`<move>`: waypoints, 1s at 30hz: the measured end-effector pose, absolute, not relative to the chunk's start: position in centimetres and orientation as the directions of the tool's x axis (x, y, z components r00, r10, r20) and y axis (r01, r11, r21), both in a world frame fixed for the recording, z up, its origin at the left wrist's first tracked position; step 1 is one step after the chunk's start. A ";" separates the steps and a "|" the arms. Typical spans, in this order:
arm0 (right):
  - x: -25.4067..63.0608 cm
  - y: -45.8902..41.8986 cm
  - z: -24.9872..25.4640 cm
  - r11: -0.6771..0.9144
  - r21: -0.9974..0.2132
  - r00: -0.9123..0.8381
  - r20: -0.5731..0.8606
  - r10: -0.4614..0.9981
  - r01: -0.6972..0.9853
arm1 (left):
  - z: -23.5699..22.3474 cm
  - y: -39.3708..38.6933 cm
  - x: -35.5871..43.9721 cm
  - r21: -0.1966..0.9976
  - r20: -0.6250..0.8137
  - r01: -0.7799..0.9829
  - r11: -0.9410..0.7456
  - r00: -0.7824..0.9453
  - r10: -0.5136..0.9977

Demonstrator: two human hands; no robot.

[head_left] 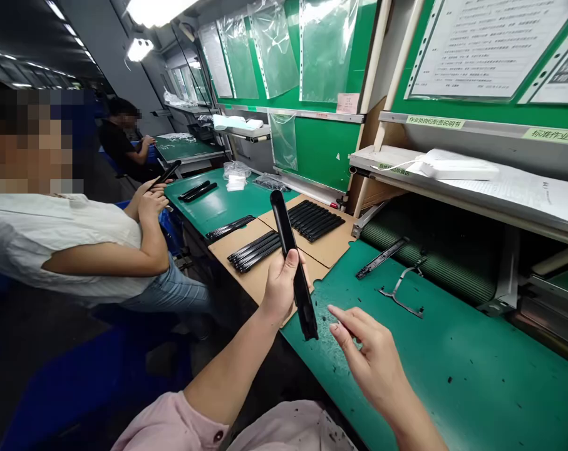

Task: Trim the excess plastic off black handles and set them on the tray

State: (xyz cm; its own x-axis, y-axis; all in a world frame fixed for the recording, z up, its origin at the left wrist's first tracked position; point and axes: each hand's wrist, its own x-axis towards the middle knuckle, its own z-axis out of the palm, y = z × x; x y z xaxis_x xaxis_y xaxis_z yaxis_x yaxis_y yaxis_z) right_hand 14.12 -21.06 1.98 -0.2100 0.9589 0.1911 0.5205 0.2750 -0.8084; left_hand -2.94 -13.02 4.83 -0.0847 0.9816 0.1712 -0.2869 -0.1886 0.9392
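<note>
i'm seeing the left hand (281, 285) reaching forward, thumb and fingers pinching a long, glossy black bar (284, 222) tilted by the table's (457, 351) near edge. the right hand (371, 351) is hovering just beside its lower end, index and thumb spread apart. ridged rows of bars (316, 219) are lying on cardboard (328, 252); smooth green tabletop is stretching rightward, flecked with dark scraps (449, 379).

I can see one long, narrow black plastic strip (303, 289), glossy along its face, gripped around its middle in the worker's left hand (280, 283). It is held up at a slant; from the worker's side, its rounded tip points to eleven o'clock and its notched, uneven end to five.
</note>
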 end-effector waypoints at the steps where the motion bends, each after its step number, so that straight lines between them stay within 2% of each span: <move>1: 14.0 -21.1 2.1 0.296 -0.786 -0.227 0.202 0.953 0.543 | 4.7 -13.1 -3.0 0.942 0.153 -0.291 -0.169 -0.077 0.985; 6: 13.9 -20.5 2.0 0.431 -0.652 -0.288 0.321 0.902 0.624 | 4.6 -13.3 -3.1 0.957 0.082 -0.280 -0.079 -0.002 0.997; 12: 13.9 -20.1 1.1 0.627 -0.446 -0.295 0.610 0.735 0.639 | 3.9 -13.4 -2.9 0.956 -0.075 -0.266 0.119 0.173 0.982; 15: 13.3 -20.1 1.1 0.661 -0.344 -0.222 0.755 0.617 0.667 | 2.8 -13.8 -2.2 0.926 -0.165 -0.275 0.260 0.324 0.932; 17: 13.1 -20.0 1.9 0.643 -0.352 -0.104 0.822 0.560 0.680 | 2.2 -14.2 -1.7 0.894 -0.212 -0.286 0.345 0.409 0.888; 18: 13.3 -20.0 2.4 0.633 -0.427 -0.033 0.813 0.581 0.646 | 1.9 -14.3 -1.6 0.884 -0.221 -0.294 0.364 0.424 0.878; 19: 13.7 -19.9 3.0 0.617 -0.553 0.026 0.756 0.654 0.560 | 1.8 -14.4 -1.5 0.881 -0.217 -0.305 0.362 0.420 0.881; 20: 14.4 -19.9 3.4 0.570 -0.709 0.040 0.641 0.767 0.416 | 1.7 -14.4 -1.4 0.883 -0.200 -0.320 0.344 0.406 0.892; 21: 15.2 -19.8 3.6 0.472 -0.851 -0.004 0.484 0.875 0.228 | 1.7 -14.3 -1.5 0.886 -0.176 -0.338 0.318 0.390 0.904; 22: 16.1 -19.8 3.5 0.327 -0.944 -0.105 0.321 0.941 0.043 | 1.8 -14.2 -1.6 0.884 -0.150 -0.361 0.296 0.380 0.913; 23: 16.9 -19.7 3.1 0.182 -0.980 -0.223 0.196 0.955 -0.085 | 2.0 -14.0 -1.8 0.877 -0.127 -0.387 0.284 0.384 0.914; 24: 17.6 -19.6 2.3 0.069 -0.990 -0.309 0.104 0.945 -0.124 | 2.1 -13.9 -2.0 0.864 -0.109 -0.414 0.285 0.400 0.910; 26: 18.2 -19.5 0.1 -0.013 -1.000 -0.308 -0.004 0.951 -0.027 | 2.2 -13.7 -2.2 0.832 -0.089 -0.460 0.310 0.441 0.893; 28: 17.8 -19.6 -2.2 -0.026 -0.991 -0.170 -0.049 0.984 0.135 | 2.1 -13.6 -2.3 0.812 -0.073 -0.489 0.318 0.455 0.888; 30: 16.7 -20.3 -3.6 -0.029 -0.984 0.004 -0.028 1.000 0.176 | 1.8 -13.7 -2.2 0.806 -0.064 -0.501 0.316 0.457 0.887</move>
State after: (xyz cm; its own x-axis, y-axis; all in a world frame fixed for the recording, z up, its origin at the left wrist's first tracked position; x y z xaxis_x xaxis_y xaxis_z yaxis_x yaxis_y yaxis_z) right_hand 16.73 -20.27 -3.58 0.0040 0.9996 -0.0284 0.1759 -0.0287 -0.9840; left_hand -2.19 -13.66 1.82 0.4573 0.8870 -0.0636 -0.5006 0.3158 0.8060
